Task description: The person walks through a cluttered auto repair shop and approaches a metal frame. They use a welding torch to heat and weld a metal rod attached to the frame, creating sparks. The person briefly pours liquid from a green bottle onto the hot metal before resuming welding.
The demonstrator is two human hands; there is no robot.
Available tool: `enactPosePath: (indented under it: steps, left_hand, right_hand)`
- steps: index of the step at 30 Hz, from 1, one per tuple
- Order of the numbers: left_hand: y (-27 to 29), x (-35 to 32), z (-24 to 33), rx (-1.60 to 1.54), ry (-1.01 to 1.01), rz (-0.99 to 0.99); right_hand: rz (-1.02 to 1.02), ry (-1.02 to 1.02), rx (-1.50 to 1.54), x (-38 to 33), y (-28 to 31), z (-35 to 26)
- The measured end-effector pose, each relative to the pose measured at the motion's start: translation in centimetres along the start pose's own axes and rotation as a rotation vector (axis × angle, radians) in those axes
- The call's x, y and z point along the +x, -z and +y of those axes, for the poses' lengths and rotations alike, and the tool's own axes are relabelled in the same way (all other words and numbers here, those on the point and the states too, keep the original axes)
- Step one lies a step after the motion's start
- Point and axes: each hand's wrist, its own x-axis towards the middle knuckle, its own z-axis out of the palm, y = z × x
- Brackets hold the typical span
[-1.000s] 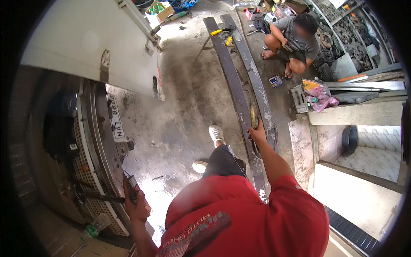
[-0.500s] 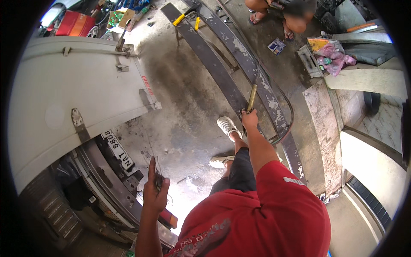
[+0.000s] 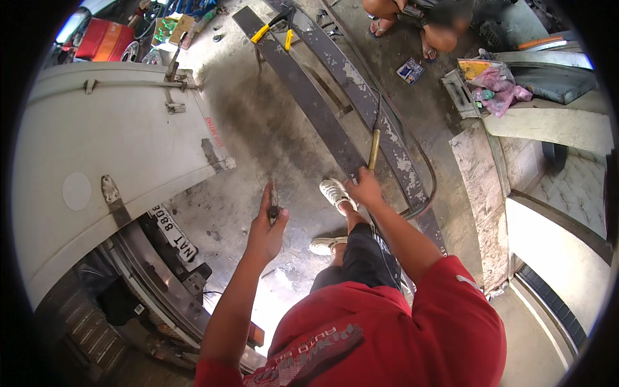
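My right hand (image 3: 365,188) grips the lower end of a gas torch (image 3: 374,149). The torch has a brass-coloured handle and a thin bent neck pointing away from me, over the long dark metal beams (image 3: 316,103). My left hand (image 3: 267,226) is held out in front of me, index finger stretched and thumb raised. Between them sits a small dark metal tool (image 3: 274,211), whose exact kind I cannot make out. A dark hose (image 3: 438,174) curves along the right of the beams. Clamps with yellow handles (image 3: 260,33) lie across the beams' far end.
On the left hangs a white vehicle door (image 3: 129,135) above a bumper with a number plate (image 3: 173,233). Someone's bare feet (image 3: 382,26) are at the far right, near a small blue packet (image 3: 412,71). Pink plastic bags (image 3: 506,90) lie by the right-hand wall.
My left hand has moved right and forward with the small tool. My right hand has shifted slightly left and nearer, with the torch still in it. The view has shifted a little.
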Motion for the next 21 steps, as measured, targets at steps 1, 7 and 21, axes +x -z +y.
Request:
enactPosePath:
  steps: [1, 7, 21]
  left_hand:
    - [-0.8, 0.9, -0.4, -0.067, 0.077, -0.023]
    - [-5.9, 5.1, -3.5, -0.179, 0.170, -0.057]
    - [-3.2, 5.0, -6.1, -0.261, 0.272, 0.015]
  right_hand:
    - [-0.132, 0.117, 0.202, -1.7, -0.2, -0.9]
    - [-0.825, 0.113, 0.967, -10.5, 3.6, -11.4]
    - [-0.078, -0.177, 0.962, 9.6, -1.0, -8.7]
